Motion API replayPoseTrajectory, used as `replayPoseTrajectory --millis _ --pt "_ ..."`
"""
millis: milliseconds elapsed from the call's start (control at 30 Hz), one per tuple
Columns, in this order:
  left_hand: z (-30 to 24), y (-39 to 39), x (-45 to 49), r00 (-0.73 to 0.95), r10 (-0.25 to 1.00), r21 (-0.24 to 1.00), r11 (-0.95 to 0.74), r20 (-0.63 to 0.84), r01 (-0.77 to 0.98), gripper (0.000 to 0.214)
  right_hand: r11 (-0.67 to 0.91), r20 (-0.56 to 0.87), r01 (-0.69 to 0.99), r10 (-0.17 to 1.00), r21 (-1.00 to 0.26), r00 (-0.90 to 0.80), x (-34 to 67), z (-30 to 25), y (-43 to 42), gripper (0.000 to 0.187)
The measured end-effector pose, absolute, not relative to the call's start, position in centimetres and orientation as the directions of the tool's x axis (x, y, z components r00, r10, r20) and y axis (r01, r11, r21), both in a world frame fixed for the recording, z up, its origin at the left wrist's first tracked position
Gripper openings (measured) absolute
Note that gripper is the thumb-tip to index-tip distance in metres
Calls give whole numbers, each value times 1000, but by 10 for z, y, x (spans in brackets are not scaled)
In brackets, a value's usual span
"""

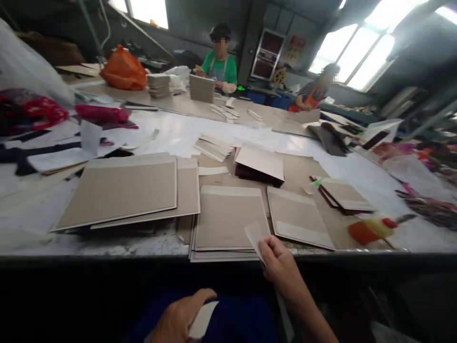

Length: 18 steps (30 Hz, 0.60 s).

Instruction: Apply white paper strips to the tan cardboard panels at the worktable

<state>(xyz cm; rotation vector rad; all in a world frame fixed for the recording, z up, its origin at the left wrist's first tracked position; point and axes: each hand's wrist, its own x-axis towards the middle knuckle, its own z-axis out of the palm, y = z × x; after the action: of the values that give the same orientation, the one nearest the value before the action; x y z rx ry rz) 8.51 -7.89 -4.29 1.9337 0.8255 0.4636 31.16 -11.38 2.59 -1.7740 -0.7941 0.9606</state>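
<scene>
Here, worktable [157, 244], cardboard sheets [224, 219], bright windows [357, 52]

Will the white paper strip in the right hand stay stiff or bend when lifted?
The strip looks thin and small, so probably very light. It stands up from the right hand without drooping, so it seems somewhat stiff. Released, it might slide or blow away. The left hand holds a second strip.

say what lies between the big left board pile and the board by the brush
A stack of grey boards, head view; the right hand holds a paper strip at its corner.
</scene>
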Motion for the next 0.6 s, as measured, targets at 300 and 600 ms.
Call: replayPoseTrajectory --millis 300,600 --pt "-26 -44 79 625 607 461 -790 491 404 33 -221 -318 836 946 -502 58 301 43 -49 27" --pt "-21 -24 91 636 578 375 -816 511 441 36 -139 -464 923 885 -358 -47 291 42 -11 25"
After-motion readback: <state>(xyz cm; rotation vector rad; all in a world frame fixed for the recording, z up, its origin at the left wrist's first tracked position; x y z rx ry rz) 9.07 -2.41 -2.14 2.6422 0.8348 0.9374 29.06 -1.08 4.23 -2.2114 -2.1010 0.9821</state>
